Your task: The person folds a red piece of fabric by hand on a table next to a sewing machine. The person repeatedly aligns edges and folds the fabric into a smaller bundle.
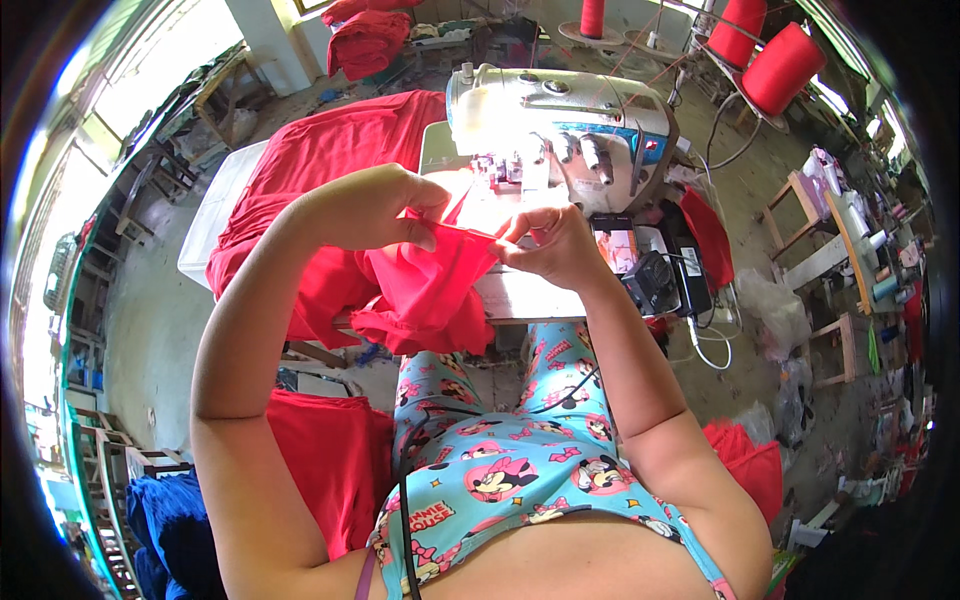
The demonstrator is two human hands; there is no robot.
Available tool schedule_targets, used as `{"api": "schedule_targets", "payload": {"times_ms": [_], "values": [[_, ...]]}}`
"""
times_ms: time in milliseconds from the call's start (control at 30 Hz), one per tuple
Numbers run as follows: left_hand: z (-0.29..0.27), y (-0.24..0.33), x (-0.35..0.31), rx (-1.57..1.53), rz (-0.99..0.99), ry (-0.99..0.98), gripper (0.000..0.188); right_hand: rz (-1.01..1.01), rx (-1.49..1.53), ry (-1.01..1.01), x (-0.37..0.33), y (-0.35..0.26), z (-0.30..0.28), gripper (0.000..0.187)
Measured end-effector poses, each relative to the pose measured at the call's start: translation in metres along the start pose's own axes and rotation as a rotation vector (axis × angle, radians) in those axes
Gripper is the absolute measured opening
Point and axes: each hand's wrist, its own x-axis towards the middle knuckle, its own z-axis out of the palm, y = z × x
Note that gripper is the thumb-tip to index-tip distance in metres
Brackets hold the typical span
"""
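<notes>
At twelve o'clock, the crumpled red fabric piece [430, 290] is pinched by left hand [375, 205] and right hand [550, 245]; fingertips partly hidden.

Person seen from above, wearing a turquoise top [520, 490] and matching trousers [560, 385] printed with pink and black cartoon mice and bows. Both arms are bare, without sleeves. A thin black cord [405, 500] runs down the chest.

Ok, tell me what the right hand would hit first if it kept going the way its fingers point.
The right hand points left, pinching the red cloth. Straight on, it would probably meet the left hand first, though depth is unclear.
</notes>
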Motion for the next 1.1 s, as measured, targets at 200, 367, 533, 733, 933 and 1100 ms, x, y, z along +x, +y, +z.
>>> {"api": "schedule_targets", "payload": {"times_ms": [200, 367, 533, 733, 933, 1100], "values": [[0.013, 0.015, -0.004, 0.048, 0.008, 0.068, 0.020, -0.122, 0.026, 0.025, 0.004, -0.001, 0.006, 0.012], [0.032, 0.034, 0.002, 0.261, -0.056, 0.318, 0.021, -0.119, -0.035, 0.213, 0.010, -0.012, 0.019, 0.016], [0.003, -0.001, 0.004, 0.030, -0.170, 0.532, 0.025, 0.195, -0.992, -0.196, 0.009, 0.005, 0.034, 0.016], [-0.001, -0.003, 0.013, 0.143, -0.063, 0.508, 0.026, -0.069, -0.839, -0.723, 0.108, 0.021, 0.118, 0.019], [0.054, -0.005, -0.006, 0.203, 0.101, 0.190, 0.018, -0.242, -0.651, -0.483, 0.107, 0.082, 0.144, 0.019], [0.066, -0.004, -0.021, 0.204, 0.228, 0.292, 0.024, -0.342, -0.498, -0.149, 0.033, 0.098, 0.096, 0.022]]}}
